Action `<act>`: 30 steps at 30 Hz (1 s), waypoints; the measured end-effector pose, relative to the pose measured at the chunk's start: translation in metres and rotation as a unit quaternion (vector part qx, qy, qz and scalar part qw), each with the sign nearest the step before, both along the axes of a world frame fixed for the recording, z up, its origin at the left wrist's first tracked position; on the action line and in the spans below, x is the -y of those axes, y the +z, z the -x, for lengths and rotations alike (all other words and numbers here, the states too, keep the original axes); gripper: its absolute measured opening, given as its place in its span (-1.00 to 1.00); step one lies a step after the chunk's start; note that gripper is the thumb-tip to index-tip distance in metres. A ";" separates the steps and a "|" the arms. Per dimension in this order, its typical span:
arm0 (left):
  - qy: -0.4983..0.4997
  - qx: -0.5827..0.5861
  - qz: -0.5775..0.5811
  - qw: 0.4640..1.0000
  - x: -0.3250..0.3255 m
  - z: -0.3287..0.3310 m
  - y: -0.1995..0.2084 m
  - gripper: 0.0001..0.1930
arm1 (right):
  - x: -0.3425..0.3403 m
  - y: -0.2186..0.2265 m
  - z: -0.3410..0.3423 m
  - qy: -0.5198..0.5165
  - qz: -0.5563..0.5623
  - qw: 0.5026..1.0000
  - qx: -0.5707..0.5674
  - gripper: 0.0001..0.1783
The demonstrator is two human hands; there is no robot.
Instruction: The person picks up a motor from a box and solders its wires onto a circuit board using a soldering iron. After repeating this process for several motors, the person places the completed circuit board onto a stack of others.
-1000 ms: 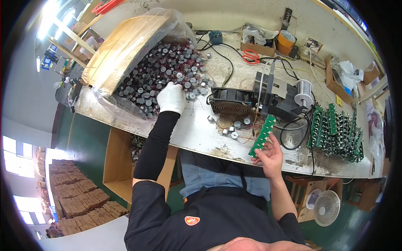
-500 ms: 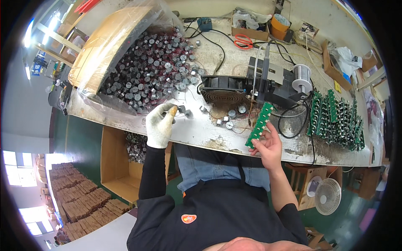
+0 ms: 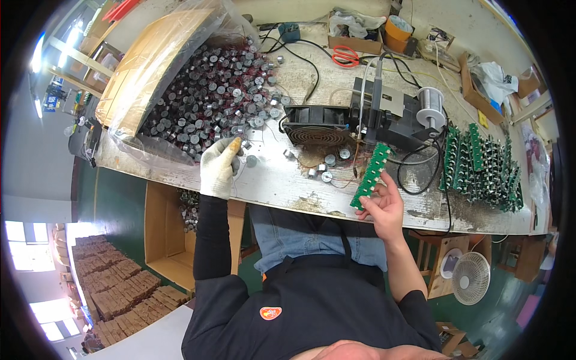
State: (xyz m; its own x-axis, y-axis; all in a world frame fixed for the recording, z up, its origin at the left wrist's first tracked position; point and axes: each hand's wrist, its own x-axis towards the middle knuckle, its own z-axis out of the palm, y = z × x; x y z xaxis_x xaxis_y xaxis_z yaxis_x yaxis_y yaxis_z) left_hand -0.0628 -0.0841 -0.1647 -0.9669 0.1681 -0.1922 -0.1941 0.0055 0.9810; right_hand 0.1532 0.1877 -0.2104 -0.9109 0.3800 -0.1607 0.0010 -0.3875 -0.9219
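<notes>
My left hand (image 3: pixel 217 171), in a white glove with stained fingertips, is closed in a pinch at the front edge of a heap of small wired motors (image 3: pixel 201 99). Two silver, round-bodied small motors (image 3: pixel 251 161) hang at its fingertips, seemingly held by their thin wires; the exact grip is hidden. Bare, my right hand (image 3: pixel 387 210) grips the lower end of a green circuit board strip (image 3: pixel 372 177), tilted upright over the table's front edge. Pale small parts line the strip. Several loose motors (image 3: pixel 326 176) lie between my hands.
Behind the strip stand a black fan (image 3: pixel 317 126), a dark soldering machine (image 3: pixel 390 111) and a solder wire spool (image 3: pixel 431 107). Stacked green boards (image 3: pixel 480 171) sit at the right. Red-handled scissors (image 3: pixel 345 56) lie farther back. A cardboard box (image 3: pixel 165 240) is below the table's left front.
My left hand has shifted left and slightly away from me, toward the heap, and the two motors at its fingertips moved with it. My right hand and the board strip stay nearly still.
</notes>
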 end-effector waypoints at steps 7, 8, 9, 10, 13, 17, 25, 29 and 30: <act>0.019 -0.247 0.135 0.959 0.000 -0.003 0.030 -0.82 | -0.001 -0.001 -0.001 -0.001 0.000 1.000 -0.003 -0.25; 0.024 -0.312 0.166 0.935 0.000 -0.007 0.038 -0.82 | 0.000 -0.002 0.000 0.000 0.000 1.000 -0.006 -0.25; 0.050 -0.297 0.117 0.946 -0.004 -0.013 0.043 -0.84 | 0.000 -0.002 0.000 0.000 0.000 1.000 -0.004 -0.25; 0.053 -0.316 0.128 0.939 -0.005 -0.019 0.049 -0.85 | -0.001 -0.002 0.000 0.001 -0.003 1.000 0.000 -0.25; 0.042 -0.312 0.152 0.937 -0.010 -0.040 0.060 -0.85 | -0.001 -0.001 0.000 0.002 -0.004 1.000 0.004 -0.25; -0.001 -0.268 0.129 0.955 -0.024 -0.054 0.042 -0.85 | -0.001 -0.001 0.000 0.000 0.003 1.000 0.002 -0.25; -0.030 -0.070 0.044 0.996 -0.029 -0.052 0.001 -0.65 | -0.002 -0.002 -0.001 0.005 0.008 1.000 0.000 -0.24; -0.040 -0.043 0.005 0.998 -0.032 -0.051 -0.002 -0.56 | -0.002 -0.002 -0.001 0.007 0.006 1.000 0.000 -0.24; -0.052 -0.036 0.014 0.998 -0.033 -0.052 -0.002 -0.63 | -0.002 -0.002 -0.001 0.006 0.007 1.000 0.002 -0.24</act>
